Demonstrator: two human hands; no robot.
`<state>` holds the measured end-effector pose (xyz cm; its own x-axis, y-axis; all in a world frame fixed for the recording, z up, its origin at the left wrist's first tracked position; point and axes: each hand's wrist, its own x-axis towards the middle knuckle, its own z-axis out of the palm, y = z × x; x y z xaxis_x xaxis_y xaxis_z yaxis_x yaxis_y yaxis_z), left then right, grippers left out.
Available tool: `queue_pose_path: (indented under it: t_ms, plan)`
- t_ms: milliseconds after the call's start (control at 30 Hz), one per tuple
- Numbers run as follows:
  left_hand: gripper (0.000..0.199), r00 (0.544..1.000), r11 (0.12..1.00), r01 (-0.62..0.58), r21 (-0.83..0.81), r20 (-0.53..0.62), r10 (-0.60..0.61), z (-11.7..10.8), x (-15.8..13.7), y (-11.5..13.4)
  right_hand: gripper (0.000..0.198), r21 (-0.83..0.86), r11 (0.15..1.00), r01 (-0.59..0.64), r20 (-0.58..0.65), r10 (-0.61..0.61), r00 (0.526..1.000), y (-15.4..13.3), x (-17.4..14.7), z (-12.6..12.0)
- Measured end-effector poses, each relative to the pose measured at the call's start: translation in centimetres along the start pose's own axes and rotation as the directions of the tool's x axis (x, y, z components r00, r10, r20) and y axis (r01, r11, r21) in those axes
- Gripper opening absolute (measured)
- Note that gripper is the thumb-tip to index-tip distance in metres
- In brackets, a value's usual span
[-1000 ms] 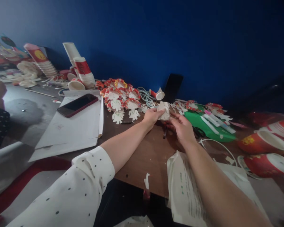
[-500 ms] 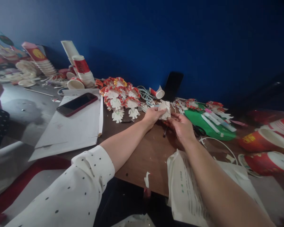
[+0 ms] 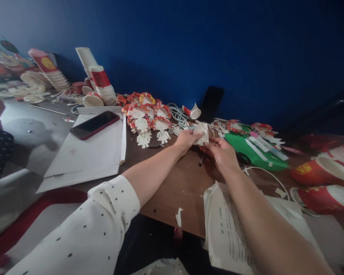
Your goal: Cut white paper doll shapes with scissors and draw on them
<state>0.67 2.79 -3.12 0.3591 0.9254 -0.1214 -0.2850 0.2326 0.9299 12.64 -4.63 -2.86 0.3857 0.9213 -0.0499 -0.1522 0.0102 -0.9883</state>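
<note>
- Left hand: grasps a small, flat, cream-white paper piece at its left side, thumb lying across the near face
- Right hand: fingers bent at the lower right edge of the paper piece; whether they pinch it cannot be told
- Paper piece: located between the two hands, above the far part of the brown tabletop; its cut outline is too small to read
- Left of the paper piece: a cluster of white paper figures with curled red paper hair, grouped on the tabletop
- Behind the paper piece: a small cut red-and-white paper cup lying on its side, near a coiled pale blue cable; a black rectangular phone leans against the dark blue wall
- Right of the right hand: a flat green sheet carrying several white pens
- Below the right forearm: a white printed plastic bag, at the near edge of the tabletop
- Far left: a dark phone with a red edge, flat on a large white paper folder
</note>
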Motion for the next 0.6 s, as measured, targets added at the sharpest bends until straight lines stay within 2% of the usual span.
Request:
queue_pose_path:
  t_ms: [433,600]
  plan:
    - [0.014,1.000,0.999,-0.003,0.038,-0.025,0.004,0.22,-0.38,0.27,0.032,-0.060,0.998,-0.015,-0.005,0.014,1.000,0.03,-0.29,0.16]
    - [0.012,1.000,0.999,-0.002,0.037,-0.014,0.003,0.37,-0.71,0.57,0.036,-0.063,0.997,0.055,0.022,-0.053,0.998,0.08,-0.34,0.09]
